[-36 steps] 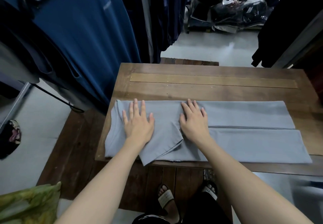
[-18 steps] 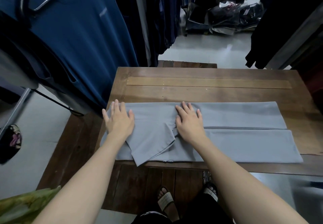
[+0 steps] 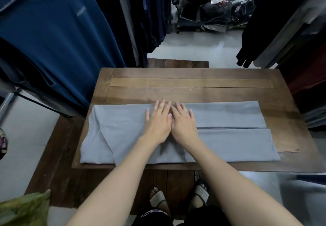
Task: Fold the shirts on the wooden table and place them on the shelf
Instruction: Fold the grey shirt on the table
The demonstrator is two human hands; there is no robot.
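2 hands lie flat, side by side and touching, on the grey shirt (image 3: 229,137): the left hand (image 3: 158,122) and right hand (image 3: 183,122) press it with straight fingers, gripping nothing. The shirt lies folded into a long band across the wooden table (image 3: 194,82), along its near edge.

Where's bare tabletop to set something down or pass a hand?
Free: the far band of the wooden table, between the grey shirt and the back edge; a narrower strip right of the shirt. Crowded: the middle, where the left hand and right hand lie flat on the shirt, which runs nearly to the left edge.
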